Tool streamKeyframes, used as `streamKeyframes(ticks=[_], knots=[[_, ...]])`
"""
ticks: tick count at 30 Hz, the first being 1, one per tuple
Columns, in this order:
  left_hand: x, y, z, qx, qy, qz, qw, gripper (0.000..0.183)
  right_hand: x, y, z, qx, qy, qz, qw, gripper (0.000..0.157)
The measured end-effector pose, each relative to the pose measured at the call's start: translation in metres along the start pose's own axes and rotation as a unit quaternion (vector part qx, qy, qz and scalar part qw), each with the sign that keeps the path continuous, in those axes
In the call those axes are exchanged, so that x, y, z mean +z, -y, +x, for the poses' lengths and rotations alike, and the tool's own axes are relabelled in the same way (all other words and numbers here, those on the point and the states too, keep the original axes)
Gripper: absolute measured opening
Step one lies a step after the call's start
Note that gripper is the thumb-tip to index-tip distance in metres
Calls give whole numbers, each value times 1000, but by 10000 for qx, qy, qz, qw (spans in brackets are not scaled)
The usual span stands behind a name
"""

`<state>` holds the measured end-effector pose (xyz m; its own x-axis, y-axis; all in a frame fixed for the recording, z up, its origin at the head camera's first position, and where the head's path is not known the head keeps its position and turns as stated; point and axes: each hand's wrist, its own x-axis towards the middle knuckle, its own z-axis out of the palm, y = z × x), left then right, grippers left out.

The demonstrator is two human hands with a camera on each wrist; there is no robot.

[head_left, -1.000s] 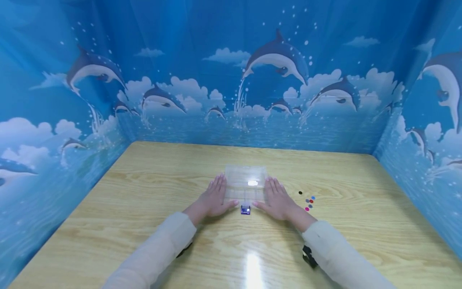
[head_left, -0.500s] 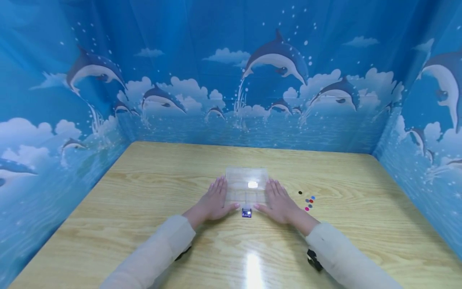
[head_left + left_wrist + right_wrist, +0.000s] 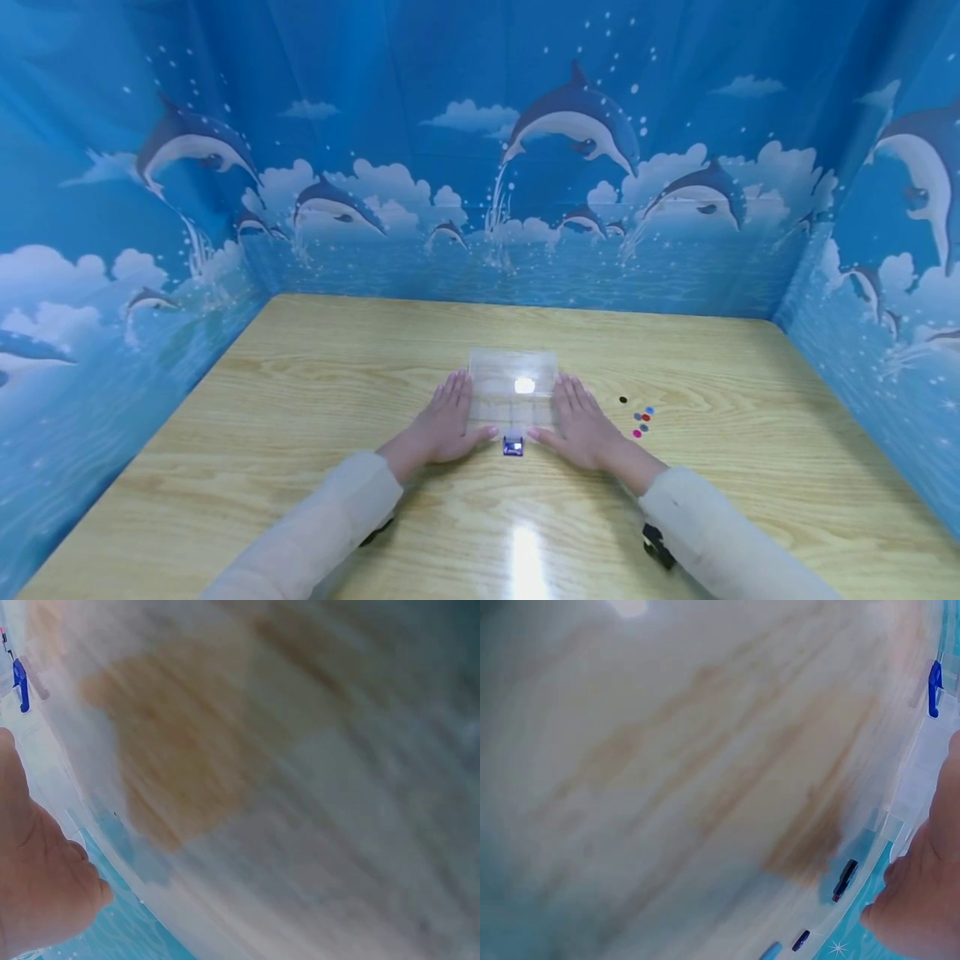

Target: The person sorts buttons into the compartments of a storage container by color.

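Observation:
A clear plastic case [image 3: 512, 410] with dividing lines in its near part sits at the middle of the table, and its transparent far panel [image 3: 491, 367] extends behind. At its front edge is a blue-purple latch [image 3: 513, 447], visible as well in both wrist views. My left hand [image 3: 447, 423] lies along the left side of the case, fingers straight and thumb extended toward the latch. Mirroring it on the right, my right hand [image 3: 583, 428] lies with straight fingers against that side. The right wrist view shows the latch [image 3: 934, 690] beyond the thumb.
To the right of the case lie several small round discs, among them a black disc [image 3: 623, 400], a red disc [image 3: 647, 417] and a pink disc [image 3: 637, 433]. A dolphin-print curtain [image 3: 420, 150] encloses the wood-grain table [image 3: 337, 333] at the back and sides.
The case has slid slightly toward me, with both hands moving along beside it. The discs lie as before.

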<state>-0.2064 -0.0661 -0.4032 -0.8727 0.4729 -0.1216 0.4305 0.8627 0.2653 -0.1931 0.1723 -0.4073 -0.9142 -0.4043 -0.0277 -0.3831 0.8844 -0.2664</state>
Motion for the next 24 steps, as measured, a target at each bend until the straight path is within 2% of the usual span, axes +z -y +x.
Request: streamKeyframes(ticks=[24], knots=[[6,-3,-9,53,-29,-37,10000,90,7,-2,-8,-36,-123,-11,9999,88]])
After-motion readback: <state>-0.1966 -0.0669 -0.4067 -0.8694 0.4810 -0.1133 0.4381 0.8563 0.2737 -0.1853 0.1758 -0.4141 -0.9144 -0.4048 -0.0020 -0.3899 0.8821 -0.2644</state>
